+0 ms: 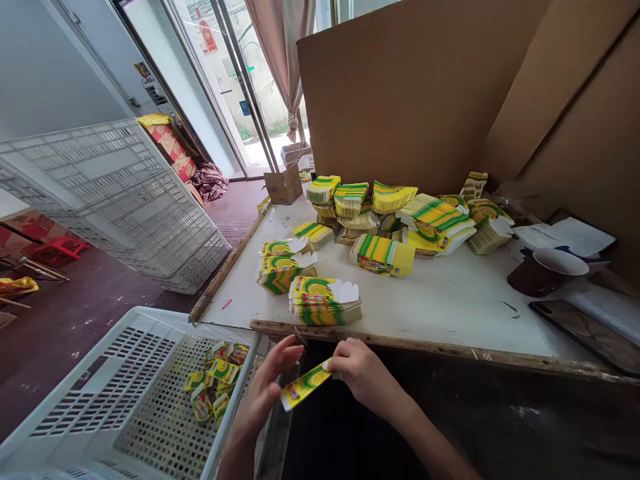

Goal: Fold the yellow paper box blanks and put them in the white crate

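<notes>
Between my hands, just in front of the table's near edge, is a flat yellow-and-green carton (307,385). My right hand (363,373) pinches its upper right end. Close to its lower left end, my left hand (267,380) has its fingers and thumb apart; no grip on the carton shows. Right beyond them on the white table (430,313) lies a stack of flat cartons (320,303), with another stack (283,267) behind it. To the left, several small yellow packs (217,377) lie in a light grey plastic crate (145,327).
More carton bundles (383,253) are piled toward the back of the table. A dark cup (545,273) and a phone (590,333) lie at the right. Tall cardboard (400,100) stands behind. Stacked crates (115,200) lean at the left, near a glass door (225,80).
</notes>
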Motion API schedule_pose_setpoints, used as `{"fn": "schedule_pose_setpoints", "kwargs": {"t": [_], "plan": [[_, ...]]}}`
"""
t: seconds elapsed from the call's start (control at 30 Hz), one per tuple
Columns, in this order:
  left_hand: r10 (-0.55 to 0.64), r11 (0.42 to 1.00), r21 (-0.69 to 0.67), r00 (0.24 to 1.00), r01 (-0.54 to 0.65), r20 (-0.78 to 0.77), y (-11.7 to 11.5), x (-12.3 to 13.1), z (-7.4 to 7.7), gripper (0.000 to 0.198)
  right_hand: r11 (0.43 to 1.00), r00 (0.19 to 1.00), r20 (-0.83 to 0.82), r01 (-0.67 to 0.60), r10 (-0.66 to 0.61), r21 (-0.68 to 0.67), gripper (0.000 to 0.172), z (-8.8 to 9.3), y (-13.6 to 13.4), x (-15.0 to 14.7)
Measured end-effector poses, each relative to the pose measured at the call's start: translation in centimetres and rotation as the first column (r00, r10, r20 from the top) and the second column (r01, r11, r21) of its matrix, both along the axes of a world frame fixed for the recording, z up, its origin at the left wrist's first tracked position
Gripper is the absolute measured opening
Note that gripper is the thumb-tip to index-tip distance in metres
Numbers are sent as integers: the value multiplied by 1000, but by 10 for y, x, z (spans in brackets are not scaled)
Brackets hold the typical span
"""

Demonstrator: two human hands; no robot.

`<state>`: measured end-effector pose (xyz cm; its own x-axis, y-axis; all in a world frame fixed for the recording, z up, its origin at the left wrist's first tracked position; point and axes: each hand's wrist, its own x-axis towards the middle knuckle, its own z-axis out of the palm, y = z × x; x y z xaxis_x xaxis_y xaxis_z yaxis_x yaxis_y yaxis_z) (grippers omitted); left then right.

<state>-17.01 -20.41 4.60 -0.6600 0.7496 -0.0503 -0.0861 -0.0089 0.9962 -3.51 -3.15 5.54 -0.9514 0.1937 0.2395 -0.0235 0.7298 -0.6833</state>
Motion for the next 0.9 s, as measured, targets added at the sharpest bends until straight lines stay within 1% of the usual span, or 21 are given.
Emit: {"fn": "schedule_pose_setpoints", "kwargs": {"t": [0.07,0.1,0.13,0.17,0.23,0.27,0.3,0.33,0.37,0.4,0.47,0.5,0.53,0.57,0.6,0.63,0.7,0.77,0.8,0.83,0.9], "plan": [[-187,974,-146,979,175,-79,4,6,3,86,993,998,5,-61,61,103,22,1,-4,2],[-256,951,-204,961,231,-106,8,11,4,79,989,996,-6,-92,94,117,22,2,-7,2],[-291,936,-244,948,255,-127,12,17,4,69,989,994,-29,-104,107,109,24,2,-10,3],[-292,932,-266,946,248,-143,16,23,4,58,993,994,-65,-85,90,81,27,2,-12,4],[-223,944,-283,960,170,-166,23,33,4,44,998,989,-140,44,-50,-45,46,-1,-15,5],[-169,951,-290,969,112,-181,26,37,4,44,982,977,-157,125,-147,-143,59,-4,-16,5],[-119,954,-293,972,57,-201,28,41,4,47,947,960,-151,191,-234,-257,69,-8,-17,5],[-82,957,-290,971,14,-223,29,44,4,51,898,950,-124,222,-288,-380,73,-12,-18,4],[-57,961,-277,968,-14,-244,30,46,4,54,832,948,-82,225,-306,-507,72,-16,-20,3],[-39,967,-255,964,-31,-264,31,49,2,56,750,957,-31,205,-288,-629,67,-19,-22,2],[-11,980,-194,948,-53,-319,32,52,-2,59,549,983,62,147,-171,-822,57,-23,-28,-1],[6,984,-165,933,-70,-359,32,53,-4,60,451,991,89,125,-101,-884,54,-22,-30,-3],[23,986,-141,913,-87,-408,32,54,-8,62,372,994,104,112,-42,-921,53,-21,-32,-4],[32,988,-122,888,-99,-459,31,54,-11,63,319,994,110,104,-1,-942,54,-19,-33,-4],[36,989,-105,863,-102,-504,31,54,-13,62,291,994,110,99,20,-951,56,-17,-33,-5],[33,991,-92,841,-98,-540,30,53,-15,60,280,994,107,97,22,-955,59,-15,-33,-5],[22,993,-81,817,-84,-576,29,52,-17,52,281,995,101,94,9,-955,67,-14,-32,-4],[-3,993,-102,827,-66,-562,29,51,-16,45,313,996,82,84,-19,-946,72,-14,-30,-3],[-17,991,-122,843,-57,-538,29,51,-15,44,353,998,61,67,-29,-933,72,-15,-30,-1],[-33,989,-141,864,-44,-503,29,51,-15,44,417,999,36,46,-32,-908,72,-15,-30,0],[-44,986,-163,905,-28,-422,29,50,-17,50,593,1000,-22,-8,-17,-805,66,-14,-31,3]]}}
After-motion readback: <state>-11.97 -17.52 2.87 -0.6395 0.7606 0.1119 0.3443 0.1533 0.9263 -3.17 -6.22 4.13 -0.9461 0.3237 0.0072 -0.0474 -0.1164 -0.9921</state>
